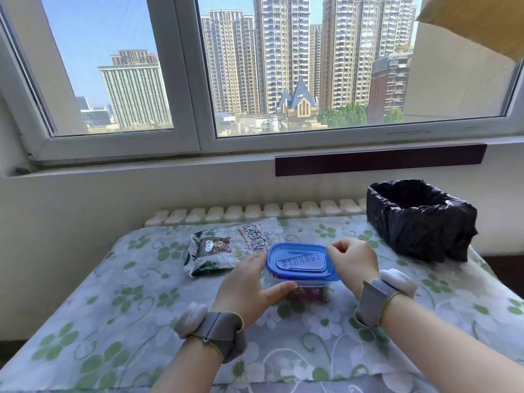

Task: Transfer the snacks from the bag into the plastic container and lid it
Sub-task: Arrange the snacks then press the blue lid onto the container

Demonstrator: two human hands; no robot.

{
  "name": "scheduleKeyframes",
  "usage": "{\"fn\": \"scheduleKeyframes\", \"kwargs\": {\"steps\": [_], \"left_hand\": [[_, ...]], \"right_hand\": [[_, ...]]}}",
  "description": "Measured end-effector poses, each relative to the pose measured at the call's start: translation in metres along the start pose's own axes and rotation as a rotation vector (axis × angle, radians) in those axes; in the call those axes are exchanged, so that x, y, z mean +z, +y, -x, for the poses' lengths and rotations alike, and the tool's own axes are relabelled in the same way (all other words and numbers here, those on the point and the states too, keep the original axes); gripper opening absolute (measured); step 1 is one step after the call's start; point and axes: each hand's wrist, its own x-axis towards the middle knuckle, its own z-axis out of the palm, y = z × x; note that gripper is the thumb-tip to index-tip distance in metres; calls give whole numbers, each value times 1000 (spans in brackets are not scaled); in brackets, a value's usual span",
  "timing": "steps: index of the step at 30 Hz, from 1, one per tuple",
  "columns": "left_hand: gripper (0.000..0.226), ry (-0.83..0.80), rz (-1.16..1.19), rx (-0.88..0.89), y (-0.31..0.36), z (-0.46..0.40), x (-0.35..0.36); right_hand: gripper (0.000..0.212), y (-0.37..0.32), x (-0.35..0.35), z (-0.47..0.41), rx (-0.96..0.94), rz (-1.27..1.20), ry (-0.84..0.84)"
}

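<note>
A clear plastic container (307, 292) stands on the table with a blue lid (300, 262) marked STORAGE resting on top; dark snacks show through its wall. My left hand (249, 287) wraps the container's left side, thumb along the front under the lid's rim. My right hand (354, 262) pinches the lid's right edge. Just behind and left of the container lies the snack bag (226, 248), flat, printed in green and white with a picture on it.
The table wears a green flower-patterned cloth (127, 316). A box lined with a black plastic bag (416, 219) stands at the back right. A radiator (255, 212) and a wall with a window run behind the table.
</note>
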Motion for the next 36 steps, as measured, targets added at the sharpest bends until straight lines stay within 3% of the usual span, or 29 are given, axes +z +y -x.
{"fn": "scheduleKeyframes", "kwargs": {"steps": [15,23,36], "left_hand": [[69,36,-150,-123,0,-10,-6],[59,-114,-58,-33,8,-31,9],[46,-27,10,-30,1,-30,20]], "right_hand": [[17,-6,8,4,-67,81,-2],[20,-6,3,3,-136,173,-15],[19,0,6,6,-123,176,-25]]}}
